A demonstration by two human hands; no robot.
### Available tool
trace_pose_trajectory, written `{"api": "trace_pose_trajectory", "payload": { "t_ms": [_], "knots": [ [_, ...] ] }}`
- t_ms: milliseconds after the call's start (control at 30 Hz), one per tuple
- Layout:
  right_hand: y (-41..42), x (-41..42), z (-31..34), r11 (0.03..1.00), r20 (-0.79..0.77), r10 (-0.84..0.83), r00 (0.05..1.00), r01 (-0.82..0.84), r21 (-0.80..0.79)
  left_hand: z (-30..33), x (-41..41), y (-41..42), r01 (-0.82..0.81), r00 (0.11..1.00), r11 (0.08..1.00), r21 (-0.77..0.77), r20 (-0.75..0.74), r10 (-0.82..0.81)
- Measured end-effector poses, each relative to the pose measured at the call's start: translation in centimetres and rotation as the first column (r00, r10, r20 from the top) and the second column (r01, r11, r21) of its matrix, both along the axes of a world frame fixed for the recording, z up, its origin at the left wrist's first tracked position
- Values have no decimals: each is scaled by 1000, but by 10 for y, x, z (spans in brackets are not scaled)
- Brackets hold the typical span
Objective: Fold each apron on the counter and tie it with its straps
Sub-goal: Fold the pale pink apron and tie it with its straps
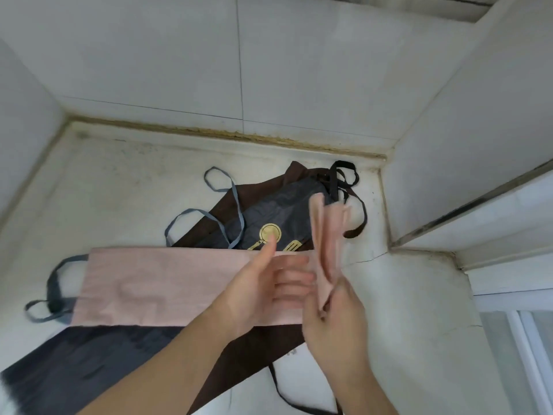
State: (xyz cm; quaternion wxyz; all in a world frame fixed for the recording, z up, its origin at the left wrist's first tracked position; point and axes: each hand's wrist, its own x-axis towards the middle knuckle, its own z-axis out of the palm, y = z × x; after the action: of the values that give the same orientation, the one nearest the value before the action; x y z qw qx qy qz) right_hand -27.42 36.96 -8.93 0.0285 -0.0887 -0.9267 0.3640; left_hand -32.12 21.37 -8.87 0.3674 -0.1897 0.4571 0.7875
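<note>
Your right hand (332, 313) is pinching the pink apron (179, 287), lifting its right end upright. The rest is lying lengthwise on the counter (119, 181), stretching left from your fingers. Your left hand (269, 283) is hovering open, fingers straight, beside the raised end.

This looks like a home kitchen corner. A pale stone counter (119, 187) fills the middle of the frame, its back edge meeting a white tiled wall (209, 55) along a stained, yellowed sealant seam (227, 133). Cooking aprons (269, 217) lie heaped at centre. A window frame (508, 295) runs down the right edge.
</note>
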Motion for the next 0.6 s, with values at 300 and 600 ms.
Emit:
{"api": "trace_pose_trajectory", "payload": {
  "t_ms": [300, 600],
  "knots": [
    [-89, 29, -36, 756, 72, 510, 857, -486, 439, -2, 40, -129, -121, 992, 792, -599, -97, 78],
    [-49, 9, -66, 981, 252, -142, 957, 102, 168, -34, 43, -178, -74, 997, 679, -730, -47, 58]
  ]
}}
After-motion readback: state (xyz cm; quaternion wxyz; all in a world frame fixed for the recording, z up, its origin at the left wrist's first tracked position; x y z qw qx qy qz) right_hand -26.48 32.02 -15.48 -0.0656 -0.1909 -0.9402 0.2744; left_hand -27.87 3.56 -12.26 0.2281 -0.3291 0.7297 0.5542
